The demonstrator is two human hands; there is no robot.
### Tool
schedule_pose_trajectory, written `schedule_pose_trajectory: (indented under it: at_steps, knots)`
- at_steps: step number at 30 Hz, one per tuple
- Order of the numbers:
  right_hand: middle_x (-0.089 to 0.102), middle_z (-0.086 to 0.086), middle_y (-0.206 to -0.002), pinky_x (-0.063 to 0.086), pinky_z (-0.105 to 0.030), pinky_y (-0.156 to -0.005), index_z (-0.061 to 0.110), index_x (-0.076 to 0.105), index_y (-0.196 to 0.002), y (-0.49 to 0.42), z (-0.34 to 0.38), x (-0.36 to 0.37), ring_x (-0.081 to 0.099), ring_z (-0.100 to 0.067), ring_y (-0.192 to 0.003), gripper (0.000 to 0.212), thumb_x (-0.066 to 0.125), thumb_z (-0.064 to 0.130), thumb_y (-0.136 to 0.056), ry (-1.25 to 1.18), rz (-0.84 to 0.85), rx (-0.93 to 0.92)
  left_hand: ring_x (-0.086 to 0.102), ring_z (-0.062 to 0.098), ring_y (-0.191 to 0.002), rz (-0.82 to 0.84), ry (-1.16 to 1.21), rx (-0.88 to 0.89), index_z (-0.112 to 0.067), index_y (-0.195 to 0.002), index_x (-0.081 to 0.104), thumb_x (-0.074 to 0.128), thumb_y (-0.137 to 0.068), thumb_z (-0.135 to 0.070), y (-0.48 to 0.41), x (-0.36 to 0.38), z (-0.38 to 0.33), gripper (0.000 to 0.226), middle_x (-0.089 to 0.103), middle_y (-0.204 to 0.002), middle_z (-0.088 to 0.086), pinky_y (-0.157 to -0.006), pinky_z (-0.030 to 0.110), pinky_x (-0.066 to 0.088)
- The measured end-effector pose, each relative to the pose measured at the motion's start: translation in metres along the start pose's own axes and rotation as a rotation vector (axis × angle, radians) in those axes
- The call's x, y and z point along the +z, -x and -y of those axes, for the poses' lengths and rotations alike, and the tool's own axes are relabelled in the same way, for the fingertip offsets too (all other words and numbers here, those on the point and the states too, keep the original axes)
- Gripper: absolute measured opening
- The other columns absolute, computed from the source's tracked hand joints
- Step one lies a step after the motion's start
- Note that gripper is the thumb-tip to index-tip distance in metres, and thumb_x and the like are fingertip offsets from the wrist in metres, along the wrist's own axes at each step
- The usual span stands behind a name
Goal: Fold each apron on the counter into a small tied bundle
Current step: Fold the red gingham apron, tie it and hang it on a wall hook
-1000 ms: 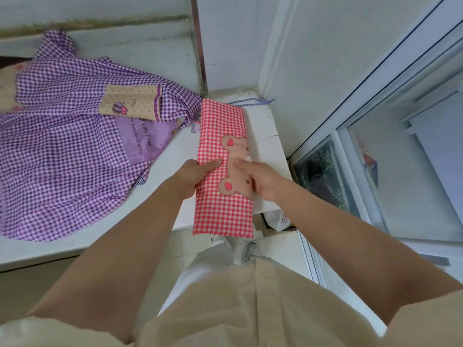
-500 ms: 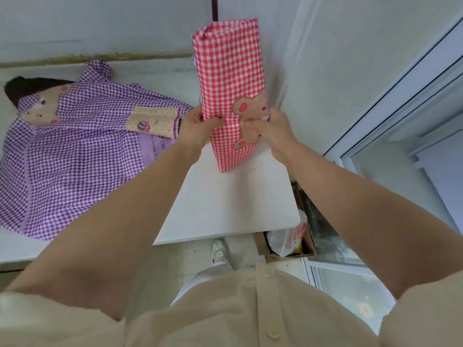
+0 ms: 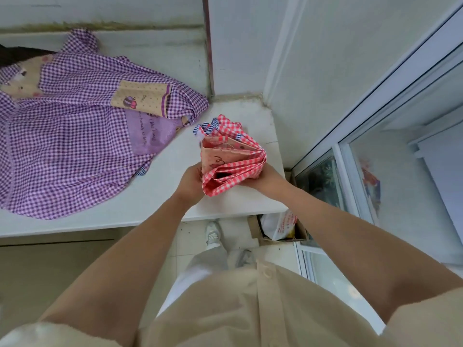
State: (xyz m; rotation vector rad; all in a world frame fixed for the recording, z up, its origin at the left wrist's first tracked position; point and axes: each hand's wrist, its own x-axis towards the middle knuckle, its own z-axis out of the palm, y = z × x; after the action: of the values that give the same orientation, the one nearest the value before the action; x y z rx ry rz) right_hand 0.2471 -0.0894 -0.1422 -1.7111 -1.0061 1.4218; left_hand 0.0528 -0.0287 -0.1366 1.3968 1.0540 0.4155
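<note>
The folded red gingham apron (image 3: 233, 162) sits between the left hand (image 3: 191, 180) and the right hand (image 3: 268, 178), both gripping its sides, over the counter (image 3: 155, 196). Beyond the left hand lies the purple apron (image 3: 70, 146). Its lilac pocket reads "I like"; the remaining words are blurred.

Folded apron (image 3: 235, 171): we see red-and-white check, pink patch.
Ties (image 3: 208, 125): blue-and-white stripes.
Spread apron (image 3: 62, 151): purple-and-white check, tan dotted pocket.
Counter (image 3: 155, 206): white.
</note>
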Motion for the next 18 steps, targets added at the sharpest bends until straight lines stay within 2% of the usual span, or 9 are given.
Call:
schedule_pose_trajectory:
  at_steps: [2, 4, 6, 7, 10, 12, 14, 16, 18]
  knots:
    - [0.068, -0.003, -0.114, 0.048, -0.05, -0.101, 0.031, 0.066, -0.098, 0.004, 0.002, 0.002, 0.062, -0.025, -0.111, 0.031, 0.085, 0.028, -0.073, 0.039, -0.021, -0.041, 0.066, 0.006, -0.101, 0.036, 0.012, 0.013, -0.013, -0.114, 0.062, 0.079, -0.066, -0.023, 0.005, 0.0, 0.006, 0.053, 0.068, -0.115, 0.007, -0.091, 0.03, 0.051]
    - [0.071, -0.008, -0.109, 0.051, -0.051, -0.096, 0.024, 0.072, -0.099, 0.001, -0.005, 0.002, 0.065, -0.026, -0.106, 0.049, 0.085, 0.053, -0.061, 0.099, 0.004, -0.091, 0.062, 0.019, -0.116, 0.072, 0.087, 0.027, -0.008, -0.128, 0.058, 0.084, -0.07, -0.007, 0.007, 0.0, 0.009, 0.063, 0.065, -0.125, 0.009, -0.098, 0.035, 0.05]
    - [0.07, -0.008, -0.105, 0.052, -0.051, -0.094, 0.032, 0.073, -0.096, -0.004, -0.014, 0.0, 0.064, -0.027, -0.105, 0.056, 0.082, 0.069, -0.055, 0.18, 0.011, -0.08, 0.06, 0.025, -0.12, 0.052, 0.112, 0.031, -0.005, -0.13, 0.057, 0.082, -0.073, -0.001, 0.009, 0.001, 0.01, 0.062, 0.064, -0.127, 0.012, -0.1, 0.036, 0.05]
    - [0.07, -0.005, -0.105, 0.051, -0.048, -0.094, 0.034, 0.071, -0.097, -0.004, -0.01, 0.0, 0.063, -0.024, -0.105, 0.055, 0.083, 0.068, -0.055, 0.218, 0.01, -0.079, 0.062, 0.026, -0.118, 0.035, 0.131, 0.029, -0.007, -0.126, 0.061, 0.082, -0.073, -0.002, 0.009, 0.002, 0.011, 0.057, 0.066, -0.124, 0.012, -0.099, 0.036, 0.05]
    - [0.067, 0.006, -0.112, 0.051, -0.028, -0.093, 0.023, 0.06, -0.118, -0.001, -0.003, 0.0, 0.062, -0.011, -0.107, 0.053, 0.084, 0.039, -0.073, 0.14, -0.024, -0.135, 0.067, 0.018, -0.108, -0.014, 0.172, -0.009, -0.025, -0.102, 0.075, 0.08, -0.074, -0.002, 0.009, 0.004, 0.011, 0.037, 0.073, -0.109, 0.0, -0.095, 0.031, 0.053]
    - [0.067, 0.007, -0.111, 0.049, -0.021, -0.088, 0.02, 0.058, -0.119, -0.003, -0.005, 0.001, 0.063, -0.008, -0.105, 0.037, 0.074, 0.029, -0.086, 0.075, 0.002, -0.155, 0.07, 0.007, -0.096, -0.058, 0.163, -0.051, -0.024, -0.094, 0.075, 0.078, -0.077, -0.001, 0.008, 0.007, 0.013, 0.029, 0.075, -0.094, -0.009, -0.085, 0.02, 0.053]
    - [0.067, 0.006, -0.11, 0.047, -0.017, -0.085, 0.021, 0.061, -0.114, -0.006, -0.008, 0.004, 0.063, -0.005, -0.102, 0.022, 0.063, 0.028, -0.094, 0.081, 0.029, -0.134, 0.069, 0.0, -0.084, -0.093, 0.128, -0.106, -0.013, -0.098, 0.073, 0.079, -0.078, -0.009, 0.007, 0.009, 0.016, 0.021, 0.074, -0.083, -0.015, -0.074, 0.011, 0.049]
    - [0.067, 0.004, -0.111, 0.046, -0.015, -0.083, 0.016, 0.062, -0.116, -0.01, -0.013, 0.004, 0.062, -0.004, -0.099, 0.022, 0.056, 0.028, -0.099, 0.118, 0.041, -0.111, 0.068, 0.004, -0.088, -0.128, 0.058, -0.125, -0.013, -0.107, 0.07, 0.082, -0.077, -0.024, 0.004, 0.012, 0.018, 0.035, 0.074, -0.091, -0.013, -0.074, 0.012, 0.049]
    - [0.067, 0.0, -0.109, 0.046, -0.015, -0.081, 0.011, 0.064, -0.115, -0.016, -0.015, 0.001, 0.062, -0.005, -0.096, 0.025, 0.051, 0.027, -0.101, 0.163, 0.062, -0.1, 0.067, 0.009, -0.101, -0.169, 0.047, -0.114, -0.016, -0.12, 0.061, 0.084, -0.071, -0.04, 0.0, 0.015, 0.016, 0.059, 0.071, -0.108, -0.007, -0.083, 0.021, 0.053]
